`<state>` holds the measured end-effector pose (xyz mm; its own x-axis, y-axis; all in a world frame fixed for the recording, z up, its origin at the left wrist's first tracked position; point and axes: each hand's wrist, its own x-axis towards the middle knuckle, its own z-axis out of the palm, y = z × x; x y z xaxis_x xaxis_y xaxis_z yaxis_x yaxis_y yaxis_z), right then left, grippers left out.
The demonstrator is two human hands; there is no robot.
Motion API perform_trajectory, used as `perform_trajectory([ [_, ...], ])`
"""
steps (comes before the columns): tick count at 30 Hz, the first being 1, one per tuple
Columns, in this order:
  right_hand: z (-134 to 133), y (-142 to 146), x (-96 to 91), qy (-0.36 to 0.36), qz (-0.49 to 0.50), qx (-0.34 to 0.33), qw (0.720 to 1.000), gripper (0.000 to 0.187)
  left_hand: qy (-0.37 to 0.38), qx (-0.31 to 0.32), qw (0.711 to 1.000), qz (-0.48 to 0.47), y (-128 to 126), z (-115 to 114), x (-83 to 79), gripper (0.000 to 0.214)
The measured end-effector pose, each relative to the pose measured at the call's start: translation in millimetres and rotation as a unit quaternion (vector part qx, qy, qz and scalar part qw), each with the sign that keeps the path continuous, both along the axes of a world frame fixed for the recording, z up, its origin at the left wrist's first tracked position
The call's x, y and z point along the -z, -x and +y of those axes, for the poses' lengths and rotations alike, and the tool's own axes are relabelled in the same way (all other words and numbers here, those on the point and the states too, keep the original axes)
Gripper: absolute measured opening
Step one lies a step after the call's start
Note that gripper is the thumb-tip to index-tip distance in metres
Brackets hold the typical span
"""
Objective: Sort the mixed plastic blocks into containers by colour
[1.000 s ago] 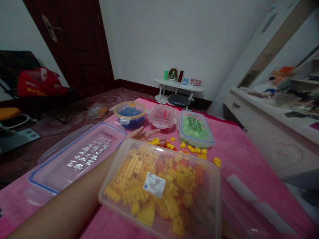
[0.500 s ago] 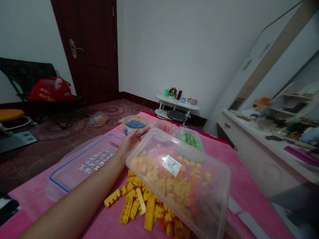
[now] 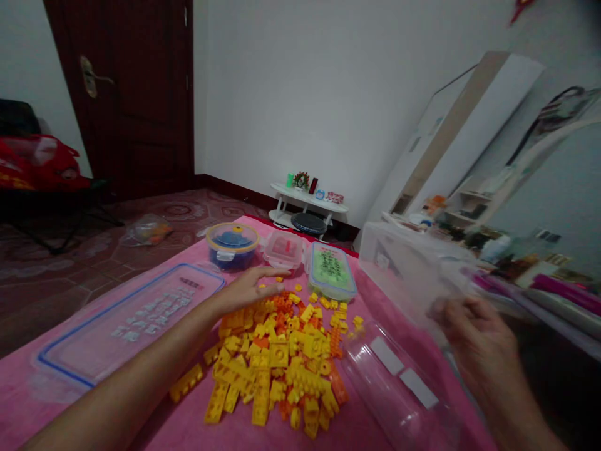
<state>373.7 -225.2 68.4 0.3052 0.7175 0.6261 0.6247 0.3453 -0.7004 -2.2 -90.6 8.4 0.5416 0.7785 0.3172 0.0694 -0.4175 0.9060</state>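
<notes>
A pile of yellow and orange building blocks [image 3: 279,354] lies loose on the pink cloth [image 3: 154,423]. Over its far left edge is my left hand [image 3: 251,289], fingers stretched out with nothing in them. On the right, my right hand [image 3: 476,332] is closed on the edge of a large clear plastic box [image 3: 404,266], tilted and raised at the cloth's right side. Motion blurs that box and its contents cannot be made out. A clear plastic lid with a blue rim [image 3: 141,319] lies left of my left arm.
Behind the pile stand a round tub with blue pieces [image 3: 233,247], a small clear box [image 3: 284,250] and a green-filled box [image 3: 332,272]. A clear container with white labels [image 3: 399,382] lies to the right. Beyond are a white low table [image 3: 307,199] and a cluttered dresser.
My right hand has carried the clear box from over the blocks to the right, uncovering the pile. My left hand has come off the box's edge. The view has turned right.
</notes>
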Motion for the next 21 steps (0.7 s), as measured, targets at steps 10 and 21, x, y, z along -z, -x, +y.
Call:
perform_trajectory([
  [10,77,-51,57.3,0.342,-0.361,-0.064,0.865,0.017,-0.157,0.081,0.961,0.213,-16,-13,29.9,0.050],
  [21,133,77,51.8,0.337,-0.566,-0.014,0.753,0.079,-0.199,0.079,0.933,0.288,-16,-16,21.8,0.049],
])
